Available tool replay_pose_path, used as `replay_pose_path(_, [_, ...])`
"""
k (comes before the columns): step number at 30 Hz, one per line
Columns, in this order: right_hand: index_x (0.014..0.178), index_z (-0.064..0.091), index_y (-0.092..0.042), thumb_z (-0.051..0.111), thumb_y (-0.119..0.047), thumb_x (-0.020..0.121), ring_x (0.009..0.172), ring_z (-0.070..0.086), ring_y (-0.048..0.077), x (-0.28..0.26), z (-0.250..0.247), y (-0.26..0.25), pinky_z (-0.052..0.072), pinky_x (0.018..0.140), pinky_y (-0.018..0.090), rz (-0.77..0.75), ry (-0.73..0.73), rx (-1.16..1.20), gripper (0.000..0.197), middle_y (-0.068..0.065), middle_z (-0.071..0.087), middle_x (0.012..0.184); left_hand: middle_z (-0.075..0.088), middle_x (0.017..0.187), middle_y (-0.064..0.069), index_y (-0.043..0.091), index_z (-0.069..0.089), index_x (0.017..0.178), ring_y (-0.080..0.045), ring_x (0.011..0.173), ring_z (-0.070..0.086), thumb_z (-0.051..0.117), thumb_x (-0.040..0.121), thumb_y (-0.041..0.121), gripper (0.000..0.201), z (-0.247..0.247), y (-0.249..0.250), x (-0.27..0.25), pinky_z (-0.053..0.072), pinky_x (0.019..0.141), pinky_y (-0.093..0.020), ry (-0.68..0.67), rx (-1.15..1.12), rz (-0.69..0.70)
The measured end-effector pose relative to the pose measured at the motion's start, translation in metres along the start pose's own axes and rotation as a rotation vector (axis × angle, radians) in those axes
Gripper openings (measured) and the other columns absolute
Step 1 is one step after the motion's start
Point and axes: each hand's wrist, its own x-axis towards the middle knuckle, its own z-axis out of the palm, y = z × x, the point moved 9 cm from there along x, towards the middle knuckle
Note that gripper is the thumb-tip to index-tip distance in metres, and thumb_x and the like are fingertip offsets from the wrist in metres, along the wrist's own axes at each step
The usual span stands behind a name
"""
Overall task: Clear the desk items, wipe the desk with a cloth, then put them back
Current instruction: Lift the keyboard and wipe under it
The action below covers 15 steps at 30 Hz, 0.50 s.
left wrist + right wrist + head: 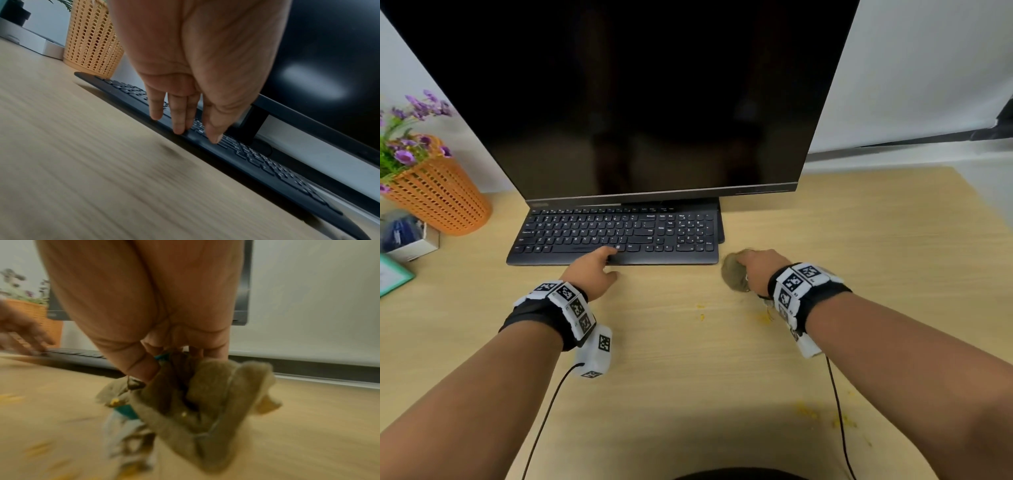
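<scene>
A black keyboard (616,236) lies under the dark monitor (640,96) on the wooden desk (688,359). My left hand (594,270) reaches to the keyboard's front edge, its straight fingers (179,123) touching the keyboard (267,165) there. To the right of the keyboard, my right hand (756,270) grips a bunched olive-brown cloth (734,272) just above the desk. In the right wrist view the cloth (207,410) hangs crumpled from my curled fingers (144,366), blurred by motion. Yellow crumbs (700,311) speckle the desk near my right wrist.
An orange mesh basket (440,195) with purple flowers stands at the left, also seen as the basket (90,40). A small white box (409,236) and a teal-framed card (392,274) lie in front of it. More yellow crumbs (808,411) lie near the front right.
</scene>
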Motion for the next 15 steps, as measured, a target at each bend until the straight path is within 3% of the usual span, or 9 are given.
replay_pose_path(4, [0.149, 0.023, -0.016, 0.062, -0.016, 0.086, 0.132, 0.035, 0.032, 0.010, 0.019, -0.032, 0.040, 0.104, 0.039, 0.009, 0.009, -0.057, 0.074, 0.008, 0.025, 0.151, 0.055, 0.134, -0.006, 0.017, 0.044, 0.138, -0.027, 0.119, 0.053, 0.056, 0.092, 0.018, 0.048, -0.012, -0.012, 0.006, 0.042, 0.098, -0.034, 0.080, -0.075, -0.001])
replay_pose_path(9, [0.152, -0.005, -0.015, 0.057, -0.011, 0.087, 0.140, 0.012, 0.038, 0.017, 0.037, -0.049, 0.035, 0.108, 0.048, 0.059, -0.041, -0.172, 0.090, 0.002, -0.002, 0.158, 0.046, 0.140, -0.013, 0.014, 0.047, 0.137, -0.033, 0.128, 0.043, 0.063, 0.085, 0.020, 0.055, -0.038, -0.079, 0.018, 0.035, 0.109, -0.042, 0.216, -0.101, -0.111])
replay_pose_path(12, [0.151, -0.010, -0.020, 0.061, -0.009, 0.079, 0.144, 0.004, 0.035, 0.028, 0.045, -0.064, 0.028, 0.111, 0.055, 0.048, -0.066, -0.181, 0.102, -0.003, -0.008, 0.158, 0.044, 0.138, -0.020, 0.014, 0.044, 0.138, -0.040, 0.125, 0.044, 0.066, 0.082, 0.022, 0.061, -0.047, -0.128, 0.025, 0.036, 0.108, -0.045, 0.221, -0.106, -0.236])
replay_pose_path(15, [0.150, -0.013, -0.022, 0.064, -0.010, 0.077, 0.145, 0.004, 0.031, 0.033, 0.042, -0.074, 0.022, 0.114, 0.052, 0.077, -0.049, -0.164, 0.107, -0.003, -0.009, 0.158, 0.049, 0.134, -0.021, 0.013, 0.040, 0.140, -0.041, 0.120, 0.048, 0.068, 0.081, 0.025, 0.066, -0.046, -0.161, 0.034, 0.040, 0.103, -0.046, 0.156, -0.195, -0.308])
